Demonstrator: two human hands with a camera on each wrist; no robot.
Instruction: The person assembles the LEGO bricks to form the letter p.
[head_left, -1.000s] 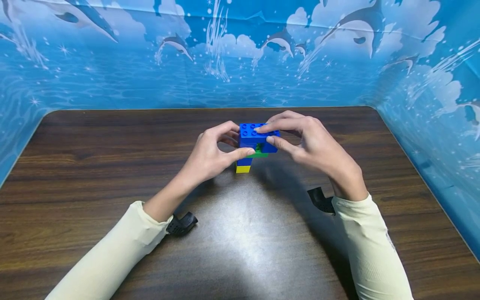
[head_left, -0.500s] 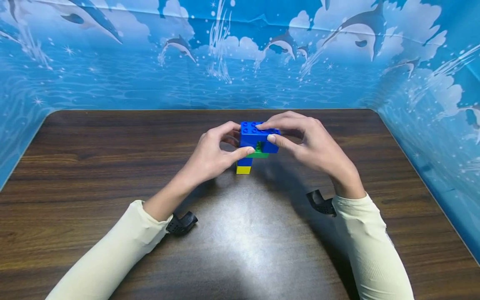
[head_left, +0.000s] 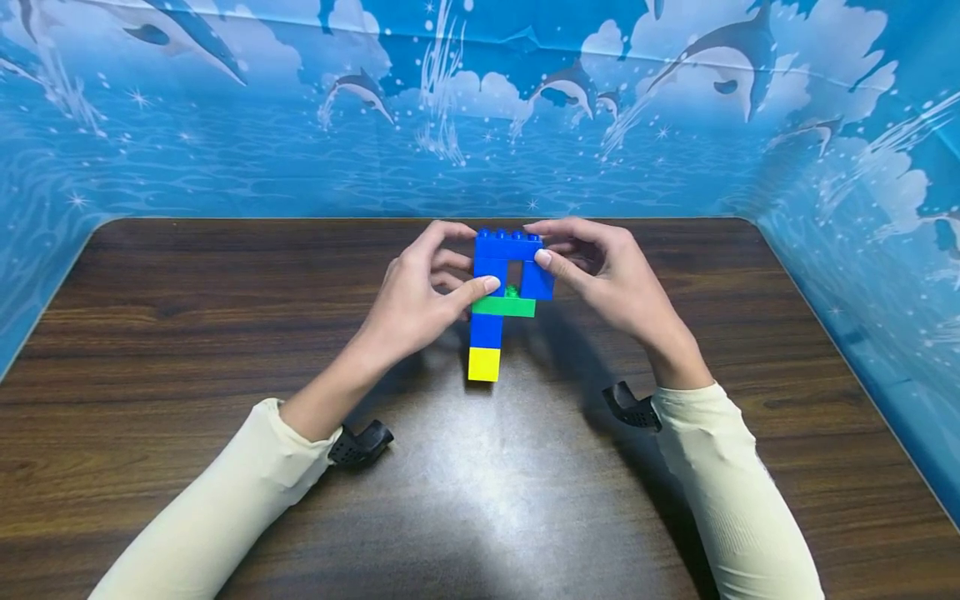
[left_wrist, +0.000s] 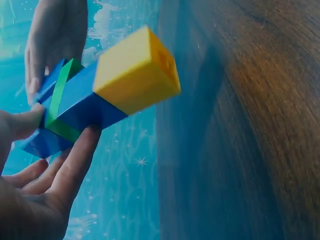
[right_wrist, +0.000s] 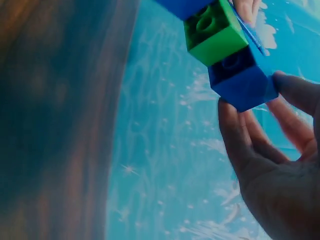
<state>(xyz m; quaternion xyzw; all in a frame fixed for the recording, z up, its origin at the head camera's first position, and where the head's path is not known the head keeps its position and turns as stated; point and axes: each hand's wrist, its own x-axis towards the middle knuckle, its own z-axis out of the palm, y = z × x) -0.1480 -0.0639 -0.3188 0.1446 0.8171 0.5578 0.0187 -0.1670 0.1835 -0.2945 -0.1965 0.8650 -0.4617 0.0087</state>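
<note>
A stack of toy building bricks is held between both hands in the head view. A yellow brick (head_left: 483, 364) forms its bottom, with a blue brick above it and a wider green brick (head_left: 504, 307) on that. Two blue bricks stand on the green one with a gap between them, bridged by a long blue studded brick (head_left: 508, 245). My left hand (head_left: 416, 296) pinches the left side, thumb in front. My right hand (head_left: 626, 287) pinches the upper right blue part. Hollow undersides of the green and right blue bricks (right_wrist: 243, 82) show in the right wrist view.
Beneath the hands lies a brown wood-grain table (head_left: 225, 350). A blue curtain (head_left: 262, 158) printed with dolphins surrounds its back and sides. Black wrist mounts (head_left: 362, 443) stick out at both sleeve cuffs.
The brick stack has tipped so its front faces the head camera more, showing more of the yellow and lower blue bricks. Both hands have turned with it and keep their hold.
</note>
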